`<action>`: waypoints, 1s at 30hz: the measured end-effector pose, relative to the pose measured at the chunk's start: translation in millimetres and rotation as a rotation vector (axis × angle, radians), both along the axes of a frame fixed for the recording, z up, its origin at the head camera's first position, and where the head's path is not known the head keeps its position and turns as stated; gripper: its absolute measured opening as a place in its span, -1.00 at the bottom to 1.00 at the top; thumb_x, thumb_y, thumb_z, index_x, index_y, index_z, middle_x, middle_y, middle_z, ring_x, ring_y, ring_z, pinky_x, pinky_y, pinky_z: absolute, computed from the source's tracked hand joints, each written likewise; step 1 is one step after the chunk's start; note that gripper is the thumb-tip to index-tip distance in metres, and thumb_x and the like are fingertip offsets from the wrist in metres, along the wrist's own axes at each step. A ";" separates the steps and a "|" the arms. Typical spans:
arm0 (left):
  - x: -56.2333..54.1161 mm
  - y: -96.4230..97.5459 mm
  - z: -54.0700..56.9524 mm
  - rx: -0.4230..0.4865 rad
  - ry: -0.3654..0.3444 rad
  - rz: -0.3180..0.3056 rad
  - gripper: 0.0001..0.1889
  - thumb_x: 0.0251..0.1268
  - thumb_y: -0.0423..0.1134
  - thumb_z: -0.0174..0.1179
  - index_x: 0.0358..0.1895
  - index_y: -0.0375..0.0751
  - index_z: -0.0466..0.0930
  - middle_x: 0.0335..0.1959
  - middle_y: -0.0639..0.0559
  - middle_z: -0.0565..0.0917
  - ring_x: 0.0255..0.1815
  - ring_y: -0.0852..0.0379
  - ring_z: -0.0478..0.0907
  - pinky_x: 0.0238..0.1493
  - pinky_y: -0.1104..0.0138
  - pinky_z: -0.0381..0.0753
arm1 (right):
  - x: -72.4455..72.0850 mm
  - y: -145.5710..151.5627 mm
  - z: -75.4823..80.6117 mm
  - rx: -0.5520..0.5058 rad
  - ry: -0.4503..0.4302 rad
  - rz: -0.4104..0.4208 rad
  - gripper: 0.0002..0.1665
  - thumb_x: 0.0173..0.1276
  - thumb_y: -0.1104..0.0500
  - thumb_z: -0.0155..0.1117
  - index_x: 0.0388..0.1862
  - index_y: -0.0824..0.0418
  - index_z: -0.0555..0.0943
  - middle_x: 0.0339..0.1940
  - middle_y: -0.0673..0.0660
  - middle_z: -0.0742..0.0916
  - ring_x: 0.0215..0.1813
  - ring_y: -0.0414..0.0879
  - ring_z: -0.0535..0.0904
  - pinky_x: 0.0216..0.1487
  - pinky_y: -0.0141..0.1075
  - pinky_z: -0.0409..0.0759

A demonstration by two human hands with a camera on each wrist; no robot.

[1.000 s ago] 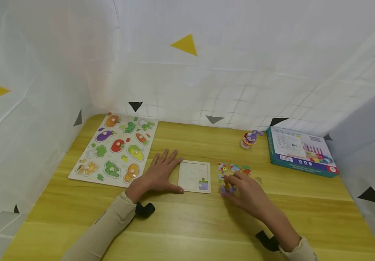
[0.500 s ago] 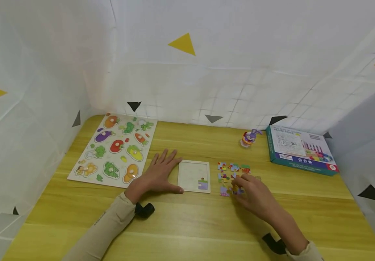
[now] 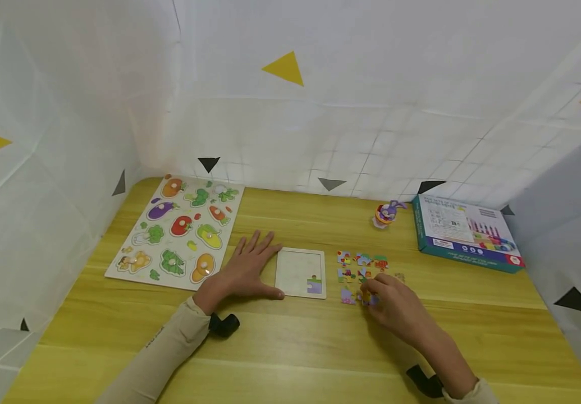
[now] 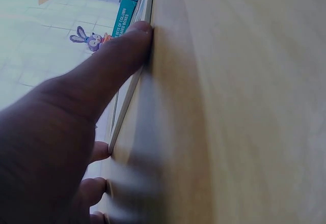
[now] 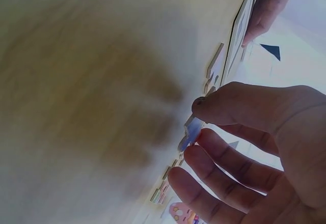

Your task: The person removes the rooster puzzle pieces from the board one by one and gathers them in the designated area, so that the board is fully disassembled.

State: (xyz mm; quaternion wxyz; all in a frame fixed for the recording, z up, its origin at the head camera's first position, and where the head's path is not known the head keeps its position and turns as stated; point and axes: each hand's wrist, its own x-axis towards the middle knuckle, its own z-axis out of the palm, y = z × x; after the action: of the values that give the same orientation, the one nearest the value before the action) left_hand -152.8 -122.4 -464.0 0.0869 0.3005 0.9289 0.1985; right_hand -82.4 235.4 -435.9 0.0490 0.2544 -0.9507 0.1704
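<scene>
My left hand (image 3: 250,272) rests on the table with fingers spread. Its thumb and index fingertip touch the left side of a shallow white puzzle tray (image 3: 292,272). One purple and green jigsaw piece (image 3: 314,286) lies in the tray's lower right corner. To the right of the tray, my right hand (image 3: 396,303) pinches a purplish jigsaw piece (image 5: 193,128) between thumb and fingers, low over the table. Its other fingers are loosely bent. Several loose jigsaw pieces (image 3: 347,275) lie in rows beside it, and the hand partly covers some of them.
A vegetable knob puzzle board (image 3: 181,227) lies at the left. At the back right stand a purple rabbit toy (image 3: 387,213) and a teal-edged box (image 3: 467,233). White sheeting (image 3: 371,112) rises behind the table. A small brownish piece (image 3: 399,277) lies right of the jigsaw pieces.
My right hand has shifted right along the front row, from the lower left jigsaw piece to the one beside it. That left piece now lies uncovered. The left hand has stayed put.
</scene>
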 end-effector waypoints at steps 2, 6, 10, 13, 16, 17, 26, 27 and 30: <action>0.1 -0.1 -0.4 0.000 0.002 0.000 0.17 -0.02 0.51 0.29 0.61 -0.04 0.08 0.64 -0.14 -0.14 0.61 -0.24 -0.33 0.49 -0.20 -0.32 | 0.4 0.0 -0.7 -0.004 0.004 0.003 -0.63 -0.09 0.41 0.52 -0.25 0.15 0.71 -0.35 -0.04 0.63 -0.35 -0.24 0.43 -0.32 -0.26 0.55; -0.1 0.1 -1.0 -0.005 -0.001 0.003 0.18 -0.03 0.52 0.28 0.61 -0.03 0.08 0.64 -0.13 -0.14 0.61 -0.24 -0.34 0.50 -0.19 -0.33 | 1.5 -0.8 -1.6 -0.004 0.004 0.011 -0.62 -0.10 0.43 0.54 -0.25 0.15 0.71 -0.35 -0.04 0.63 -0.33 -0.23 0.46 -0.31 -0.24 0.56; -0.2 0.4 -1.1 -0.006 -0.005 0.003 0.18 -0.02 0.52 0.27 0.61 -0.03 0.07 0.64 -0.13 -0.15 0.61 -0.23 -0.34 0.50 -0.19 -0.33 | 2.4 -1.5 -0.6 0.004 0.004 0.011 -0.61 -0.09 0.44 0.55 -0.25 0.15 0.72 -0.34 -0.03 0.64 -0.32 -0.23 0.49 -0.30 -0.23 0.57; -0.4 0.3 -0.7 -0.003 -0.002 0.003 0.17 -0.02 0.51 0.28 0.61 -0.03 0.07 0.64 -0.13 -0.14 0.61 -0.24 -0.33 0.49 -0.19 -0.33 | 2.4 -1.8 0.7 0.012 0.008 0.010 -0.61 -0.08 0.44 0.56 -0.23 0.15 0.72 -0.33 -0.02 0.65 -0.31 -0.22 0.49 -0.29 -0.22 0.58; -1.0 0.3 -0.3 -0.004 0.004 0.001 0.17 -0.02 0.51 0.29 0.61 -0.04 0.08 0.64 -0.14 -0.14 0.61 -0.24 -0.33 0.49 -0.20 -0.32 | 2.2 -2.1 1.9 0.018 0.015 0.012 -0.60 -0.08 0.43 0.57 -0.22 0.16 0.72 -0.33 -0.01 0.65 -0.31 -0.22 0.48 -0.29 -0.22 0.57; -1.2 0.3 -0.3 -0.005 0.006 0.001 0.18 -0.03 0.52 0.28 0.61 -0.03 0.08 0.64 -0.13 -0.14 0.61 -0.24 -0.33 0.49 -0.20 -0.32 | 2.1 -2.2 2.0 0.019 0.016 0.013 -0.60 -0.08 0.43 0.57 -0.22 0.17 0.73 -0.32 -0.01 0.65 -0.31 -0.22 0.48 -0.29 -0.22 0.57; -1.4 0.5 -0.7 -0.007 -0.003 0.001 0.18 -0.03 0.52 0.28 0.61 -0.02 0.07 0.64 -0.12 -0.15 0.61 -0.22 -0.35 0.50 -0.18 -0.34 | 1.4 -5.6 5.8 0.026 0.032 0.026 -0.57 -0.08 0.36 0.62 -0.15 0.22 0.73 -0.24 0.04 0.68 -0.24 -0.16 0.56 -0.26 -0.18 0.61; -1.2 0.4 -0.5 -0.008 -0.005 0.002 0.18 -0.03 0.52 0.28 0.61 -0.03 0.07 0.64 -0.12 -0.15 0.61 -0.22 -0.35 0.50 -0.18 -0.34 | 1.0 -7.0 6.3 0.024 0.035 0.031 -0.58 -0.06 0.35 0.62 -0.15 0.22 0.73 -0.23 0.05 0.68 -0.23 -0.15 0.57 -0.24 -0.17 0.61; -0.9 0.3 0.1 -0.011 -0.007 0.006 0.17 -0.02 0.51 0.29 0.61 -0.03 0.07 0.64 -0.12 -0.15 0.61 -0.22 -0.35 0.50 -0.18 -0.33 | -0.3 -12.0 8.2 0.007 0.037 0.042 -0.59 -0.02 0.33 0.60 -0.13 0.23 0.72 -0.20 0.06 0.68 -0.20 -0.12 0.57 -0.21 -0.13 0.61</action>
State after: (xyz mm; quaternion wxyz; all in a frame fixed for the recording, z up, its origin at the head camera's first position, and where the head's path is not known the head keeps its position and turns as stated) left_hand -153.6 -122.1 -463.9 0.0913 0.2965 0.9306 0.1944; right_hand -82.6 223.5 -427.8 0.0620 0.2774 -0.9447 0.1636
